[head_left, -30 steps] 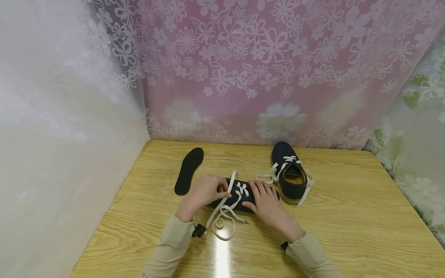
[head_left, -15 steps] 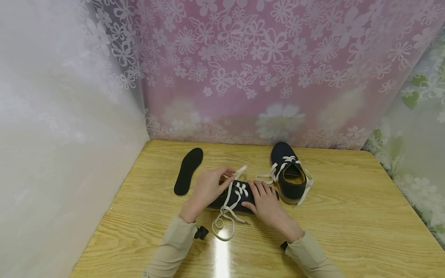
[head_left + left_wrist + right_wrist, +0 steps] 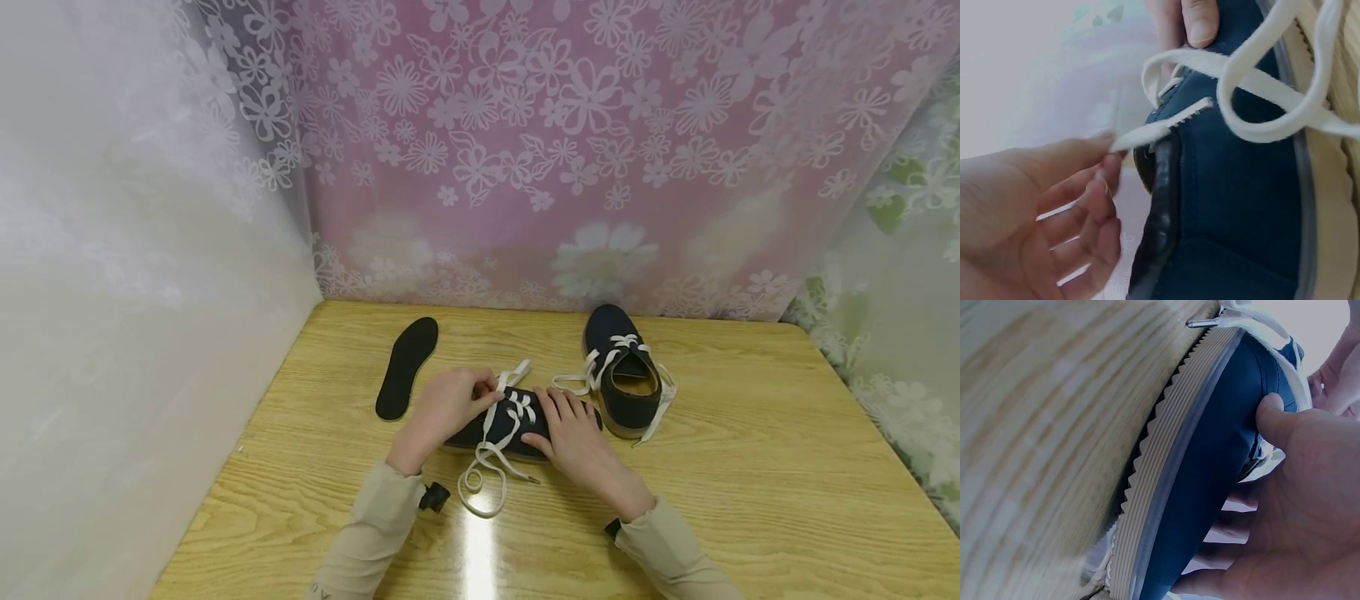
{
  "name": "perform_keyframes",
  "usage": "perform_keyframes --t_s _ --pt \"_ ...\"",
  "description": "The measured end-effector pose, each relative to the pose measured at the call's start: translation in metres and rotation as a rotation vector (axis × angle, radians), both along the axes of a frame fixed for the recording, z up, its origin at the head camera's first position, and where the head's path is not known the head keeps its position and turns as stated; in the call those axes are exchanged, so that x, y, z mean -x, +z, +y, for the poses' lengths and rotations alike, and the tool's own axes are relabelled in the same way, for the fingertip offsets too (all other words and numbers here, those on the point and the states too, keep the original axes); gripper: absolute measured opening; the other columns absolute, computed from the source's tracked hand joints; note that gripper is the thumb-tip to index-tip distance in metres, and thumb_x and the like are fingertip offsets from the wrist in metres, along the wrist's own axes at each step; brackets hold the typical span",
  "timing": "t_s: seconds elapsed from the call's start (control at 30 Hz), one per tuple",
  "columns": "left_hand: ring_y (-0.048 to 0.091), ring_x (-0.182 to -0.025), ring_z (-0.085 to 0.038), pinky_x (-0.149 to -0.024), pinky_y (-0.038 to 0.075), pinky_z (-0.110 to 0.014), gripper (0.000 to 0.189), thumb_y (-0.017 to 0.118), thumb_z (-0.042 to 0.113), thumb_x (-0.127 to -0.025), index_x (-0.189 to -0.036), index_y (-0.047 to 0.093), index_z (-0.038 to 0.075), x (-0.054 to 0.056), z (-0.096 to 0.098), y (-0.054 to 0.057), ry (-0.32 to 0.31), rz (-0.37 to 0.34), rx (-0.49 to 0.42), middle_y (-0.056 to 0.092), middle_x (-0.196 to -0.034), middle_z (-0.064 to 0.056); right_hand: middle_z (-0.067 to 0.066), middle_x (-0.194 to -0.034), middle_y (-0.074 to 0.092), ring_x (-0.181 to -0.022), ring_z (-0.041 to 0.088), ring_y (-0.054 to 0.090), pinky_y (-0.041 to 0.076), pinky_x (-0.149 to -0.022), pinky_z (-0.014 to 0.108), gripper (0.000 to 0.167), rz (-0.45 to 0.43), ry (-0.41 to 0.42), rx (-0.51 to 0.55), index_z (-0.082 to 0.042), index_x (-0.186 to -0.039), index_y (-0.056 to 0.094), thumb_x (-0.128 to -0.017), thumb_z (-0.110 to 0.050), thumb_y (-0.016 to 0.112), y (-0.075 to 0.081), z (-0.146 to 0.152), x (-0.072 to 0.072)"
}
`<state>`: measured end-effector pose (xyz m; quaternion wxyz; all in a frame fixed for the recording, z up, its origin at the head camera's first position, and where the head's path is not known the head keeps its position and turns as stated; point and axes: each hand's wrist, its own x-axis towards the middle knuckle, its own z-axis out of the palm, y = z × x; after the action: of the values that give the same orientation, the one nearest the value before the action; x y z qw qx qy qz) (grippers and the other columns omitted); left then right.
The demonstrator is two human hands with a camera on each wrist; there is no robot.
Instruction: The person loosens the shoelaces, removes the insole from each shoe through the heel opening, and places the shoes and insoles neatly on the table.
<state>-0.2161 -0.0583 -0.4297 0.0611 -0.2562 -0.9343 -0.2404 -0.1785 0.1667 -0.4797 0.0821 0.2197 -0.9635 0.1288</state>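
Note:
A dark navy sneaker [image 3: 517,448] lies crosswise on the table, its toe to the right. My left hand [image 3: 447,408] is over its opening and pinches a white shoelace [image 3: 1141,135] between thumb and forefinger; in the left wrist view that lace runs to an eyelet at the collar. Across the toe end lies my right hand [image 3: 579,437], which holds the sneaker with the thumb [image 3: 1275,422] near the lacing and the fingers over the far side. A second lace end [image 3: 483,500] curls on the table in front, its metal tip showing.
The matching sneaker [image 3: 609,329] stands at the back right with loose white laces, toe away from me. A black insole [image 3: 407,371] lies at the back left. Floral curtains [image 3: 525,167] hang behind the wooden table [image 3: 750,433].
My left hand has moved up and away from me, drawing the lace, and its free end now sticks out beyond the sneaker's far side. The right hand has stayed in place.

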Motion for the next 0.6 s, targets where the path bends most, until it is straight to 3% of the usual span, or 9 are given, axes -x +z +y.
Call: perform_keyframes --t_s 0.17,0.37,0.43,0.6 --pt "0.07 -0.073 -0.012 -0.058 0.052 -0.022 0.02 0.067 0.033 -0.099 -0.106 0.074 0.015 0.007 0.006 0.012 0.1 0.015 -0.15 0.075 -0.089 0.001 0.028 -0.144 0.046 -0.134 0.05 0.042 0.035 -0.104 0.071 0.07 -0.011 -0.004 0.001 0.002 -0.149 0.043 -0.098 -0.039 0.066 0.0 0.001 0.0" --pt "0.072 -0.072 -0.013 -0.055 0.052 -0.021 0.017 0.069 0.026 -0.099 -0.108 0.07 0.011 0.017 0.018 0.017 0.146 0.076 -0.293 0.077 -0.094 -0.003 0.028 -0.143 0.047 -0.134 0.05 0.042 0.036 -0.103 0.071 0.07 -0.009 -0.003 -0.001 0.002 -0.149 0.043 -0.098 -0.039 0.065 -0.002 0.001 0.001" --pt "0.072 -0.07 -0.013 -0.052 0.05 -0.021 0.017 0.07 0.024 -0.098 -0.108 0.069 0.01 0.019 0.023 0.015 0.149 0.09 -0.296 0.077 -0.095 -0.004 0.028 -0.144 0.046 -0.134 0.05 0.042 0.036 -0.104 0.071 0.069 -0.011 -0.004 0.001 0.002 -0.149 0.043 -0.098 -0.039 0.065 -0.003 0.001 0.001" --pt "0.072 -0.077 -0.013 -0.057 0.052 -0.022 0.016 0.07 0.026 -0.098 -0.107 0.072 0.013 0.022 0.025 0.005 0.122 0.042 -0.148 0.077 -0.099 -0.001 0.028 -0.145 0.046 -0.135 0.05 0.041 0.035 -0.104 0.071 0.07 -0.02 -0.001 0.003 0.002 -0.15 0.042 -0.098 -0.039 0.065 -0.002 0.001 0.001"
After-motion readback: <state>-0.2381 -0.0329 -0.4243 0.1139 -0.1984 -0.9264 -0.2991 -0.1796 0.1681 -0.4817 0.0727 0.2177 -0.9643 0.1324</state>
